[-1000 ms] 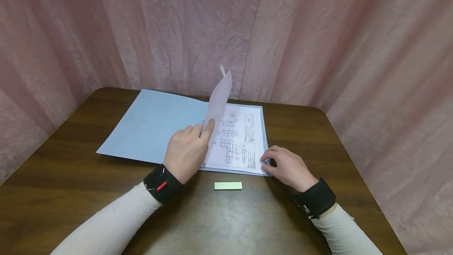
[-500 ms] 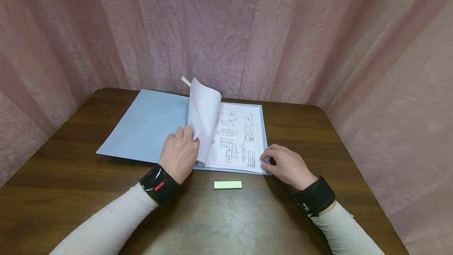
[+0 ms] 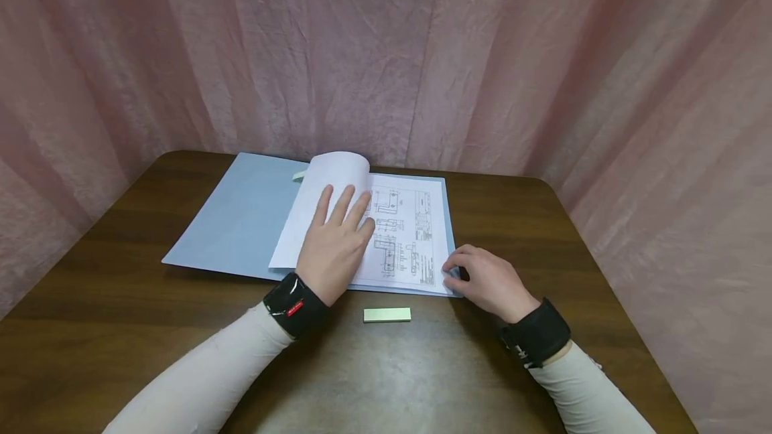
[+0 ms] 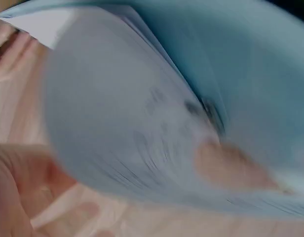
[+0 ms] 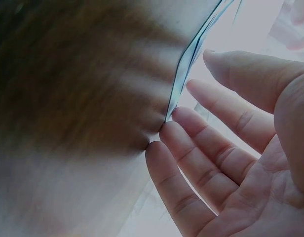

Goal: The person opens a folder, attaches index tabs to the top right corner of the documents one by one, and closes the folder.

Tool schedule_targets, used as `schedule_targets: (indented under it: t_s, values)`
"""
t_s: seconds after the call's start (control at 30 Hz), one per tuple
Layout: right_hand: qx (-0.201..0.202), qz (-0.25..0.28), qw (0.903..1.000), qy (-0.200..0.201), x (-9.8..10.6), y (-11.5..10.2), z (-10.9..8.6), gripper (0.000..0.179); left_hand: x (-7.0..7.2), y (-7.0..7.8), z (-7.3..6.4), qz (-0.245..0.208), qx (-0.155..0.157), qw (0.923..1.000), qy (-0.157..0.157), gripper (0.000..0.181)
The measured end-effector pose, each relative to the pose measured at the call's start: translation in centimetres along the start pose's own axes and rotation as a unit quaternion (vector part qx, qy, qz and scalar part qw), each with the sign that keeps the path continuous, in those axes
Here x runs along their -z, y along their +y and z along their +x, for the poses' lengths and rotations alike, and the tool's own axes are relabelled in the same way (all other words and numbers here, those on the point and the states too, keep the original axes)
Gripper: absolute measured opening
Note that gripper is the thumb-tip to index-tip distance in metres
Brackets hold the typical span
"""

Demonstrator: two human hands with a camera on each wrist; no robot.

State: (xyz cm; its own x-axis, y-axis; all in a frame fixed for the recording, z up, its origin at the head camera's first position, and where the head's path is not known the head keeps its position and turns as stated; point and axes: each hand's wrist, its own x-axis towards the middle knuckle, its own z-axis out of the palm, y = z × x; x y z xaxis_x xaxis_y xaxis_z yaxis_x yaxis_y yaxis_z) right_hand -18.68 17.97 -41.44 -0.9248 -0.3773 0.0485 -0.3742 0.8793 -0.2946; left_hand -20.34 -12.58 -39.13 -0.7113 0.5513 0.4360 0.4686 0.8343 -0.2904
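A light blue folder [image 3: 232, 213] lies spread on the table. On its right half rests a sheet with a technical drawing [image 3: 401, 220]. Another page [image 3: 338, 166] is bent over to the left, its curve raised near the spine, with a pale green sticky tab [image 3: 298, 176] jutting from its far left edge. My left hand [image 3: 334, 246] is over this turned page, fingers straight and spread. In the blurred left wrist view the page [image 4: 102, 98] bulges near a dark fastener [image 4: 211, 116]. My right hand [image 3: 491, 283] touches the folder's near right corner with relaxed fingertips, thumb [image 5: 241, 69] apart from them.
A pale green pad of sticky notes [image 3: 387, 315] lies on the brown wooden table [image 3: 386, 380], just in front of the folder. Pink curtains [image 3: 374, 52] hang behind the table and along both sides.
The page has swung from nearly upright over to the left, its tab coming down with it. My left hand has let go of it and spread its fingers. The right hand stays put.
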Motion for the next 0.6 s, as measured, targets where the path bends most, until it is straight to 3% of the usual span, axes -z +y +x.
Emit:
schedule_targets:
  t_s: [0.1, 0.23, 0.4, 0.6]
  values:
    - [-0.001, 0.003, 1.0000, 0.001, 0.0, 0.0, -0.1, 0.019, -0.7, 0.7, 0.5, -0.026, -0.027, 0.9989, -0.028, 0.025]
    - [-0.001, 0.004, 1.0000, 0.001, 0.0, -0.1, 0.3, 0.021, -1.7, 0.8, 0.9, -0.057, -0.037, 0.9942, -0.083, 0.023]
    - [-0.004, 0.006, 1.0000, 0.000, 0.0, -0.2, 0.8, 0.019, -2.4, 0.6, 1.5, -0.063, -0.035, 0.9879, -0.137, 0.028]
    - [0.004, -0.018, 0.9998, -0.005, 0.2, -0.6, 2.0, 0.014, -3.1, 0.5, 1.6, -0.064, -0.017, 0.9826, -0.173, 0.032]
